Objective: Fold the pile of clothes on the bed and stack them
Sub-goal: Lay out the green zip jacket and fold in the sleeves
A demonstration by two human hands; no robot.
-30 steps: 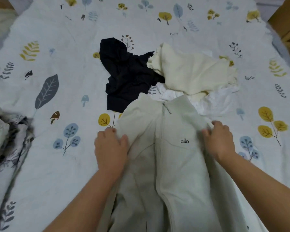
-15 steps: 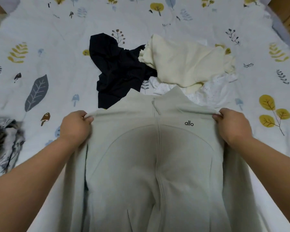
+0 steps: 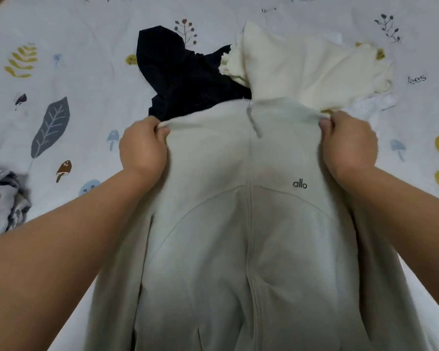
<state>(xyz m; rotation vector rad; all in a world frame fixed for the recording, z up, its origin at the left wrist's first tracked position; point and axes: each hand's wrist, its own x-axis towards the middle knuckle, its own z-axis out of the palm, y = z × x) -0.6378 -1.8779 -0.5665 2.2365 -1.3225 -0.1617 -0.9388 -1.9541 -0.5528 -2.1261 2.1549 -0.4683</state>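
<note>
Both hands gripped the jacket (image 3: pixel 238 224) at its shoulders, left hand (image 3: pixel 142 145) and right hand (image 3: pixel 350 143) clenched on the cloth. It hung spread over the bed (image 3: pixel 74 79), seemingly lifted. Beyond lay a black garment (image 3: pixel 185 77) and a cream one (image 3: pixel 309 69).

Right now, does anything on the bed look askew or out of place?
Nothing is damaged. The black garment and cream garment lie crumpled and overlapping, unfolded. Both hands, left and right, hold the zip jacket by its shoulders, zipper centred.
</note>
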